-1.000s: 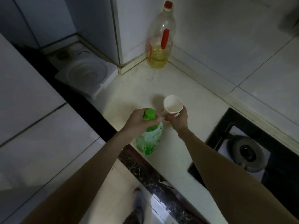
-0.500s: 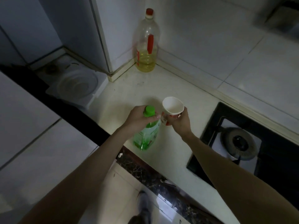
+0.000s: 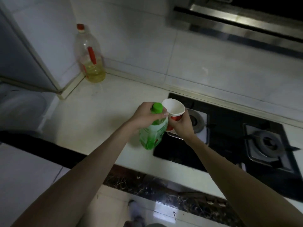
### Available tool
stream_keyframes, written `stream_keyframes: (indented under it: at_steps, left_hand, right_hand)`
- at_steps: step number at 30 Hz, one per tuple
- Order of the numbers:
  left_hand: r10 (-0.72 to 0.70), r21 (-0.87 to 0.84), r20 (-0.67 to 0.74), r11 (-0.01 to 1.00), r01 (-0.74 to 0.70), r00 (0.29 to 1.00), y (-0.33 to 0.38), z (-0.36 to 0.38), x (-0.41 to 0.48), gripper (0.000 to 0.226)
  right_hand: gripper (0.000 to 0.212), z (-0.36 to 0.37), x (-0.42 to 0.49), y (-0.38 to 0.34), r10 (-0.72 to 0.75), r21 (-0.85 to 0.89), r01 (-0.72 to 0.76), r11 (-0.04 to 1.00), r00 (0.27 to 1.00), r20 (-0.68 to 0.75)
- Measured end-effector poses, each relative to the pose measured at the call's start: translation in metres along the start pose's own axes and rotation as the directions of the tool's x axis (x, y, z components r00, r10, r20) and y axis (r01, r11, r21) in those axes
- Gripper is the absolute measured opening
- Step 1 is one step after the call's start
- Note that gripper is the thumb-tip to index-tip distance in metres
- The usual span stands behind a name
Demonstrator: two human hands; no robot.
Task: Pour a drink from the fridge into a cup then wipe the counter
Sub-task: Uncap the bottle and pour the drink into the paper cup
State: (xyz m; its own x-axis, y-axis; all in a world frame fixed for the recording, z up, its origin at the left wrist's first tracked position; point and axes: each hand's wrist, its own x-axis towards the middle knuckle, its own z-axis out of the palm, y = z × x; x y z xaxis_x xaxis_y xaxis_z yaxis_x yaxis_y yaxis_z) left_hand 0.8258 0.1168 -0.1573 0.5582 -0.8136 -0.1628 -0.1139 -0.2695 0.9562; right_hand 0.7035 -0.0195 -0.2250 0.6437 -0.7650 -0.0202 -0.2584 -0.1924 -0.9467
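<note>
My left hand (image 3: 144, 116) grips the neck of a green drink bottle (image 3: 151, 136) with a green cap, held upright above the white counter (image 3: 91, 115). Right beside it, my right hand (image 3: 182, 125) holds a paper cup (image 3: 174, 110), white inside and red outside, tilted a little toward me. The cup looks empty. Bottle and cup nearly touch over the counter's edge with the stove.
A black gas stove (image 3: 229, 136) with two burners fills the right side. An oil bottle (image 3: 90, 59) with a red cap stands in the back corner. A range hood (image 3: 242, 18) hangs at the upper right. The grey fridge (image 3: 19, 56) stands on the left.
The view has swung right, bringing the stove and hood into sight. Both hands, with bottle and cup, now sit closer to the stove. The grips look the same.
</note>
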Motion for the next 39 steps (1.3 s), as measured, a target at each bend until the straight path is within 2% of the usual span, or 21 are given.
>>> stream_keyframes:
  at_steps: [5,10,12,15,19,28,34,39]
  left_hand:
    - [0.039,0.033,0.124,0.999,-0.043,0.991,0.027,0.063,-0.021,0.023]
    - [0.074,0.064,0.231,0.994,-0.091,0.970,0.050,0.139,-0.055,0.009]
    - [0.086,0.096,0.290,0.988,-0.118,0.953,0.060,0.174,-0.071,0.011]
    - [0.096,0.128,0.384,0.979,-0.156,0.918,0.076,0.231,-0.091,0.018]
    - [0.106,0.134,0.509,0.970,-0.200,0.854,0.099,0.316,-0.120,0.023]
    - [0.133,0.071,0.744,0.959,-0.275,0.655,0.132,0.496,-0.191,0.025]
    - [0.101,0.063,0.832,0.960,-0.274,0.545,0.144,0.574,-0.227,0.027]
    - [0.080,0.080,0.885,0.944,-0.319,0.459,0.144,0.625,-0.229,0.025]
  right_hand:
    - [0.067,-0.071,-0.044,0.015,0.009,-0.005,-0.009,1.000,0.995,-0.100]
    - [0.077,-0.149,-0.103,0.042,0.052,0.002,-0.052,0.999,0.977,-0.206]
    - [0.074,-0.183,-0.133,0.053,0.057,0.000,-0.059,0.998,0.966,-0.253]
    - [0.060,-0.238,-0.183,0.068,0.064,0.011,-0.064,0.998,0.942,-0.331]
    - [0.059,-0.314,-0.250,0.092,0.071,-0.001,-0.080,0.997,0.894,-0.443]
    - [0.056,-0.462,-0.413,0.139,0.177,0.036,-0.224,0.974,0.650,-0.739]
    - [0.081,-0.512,-0.480,0.165,0.262,0.108,-0.309,0.945,0.517,-0.815]
    - [0.075,-0.531,-0.499,0.186,0.292,0.135,-0.347,0.928,0.452,-0.843]
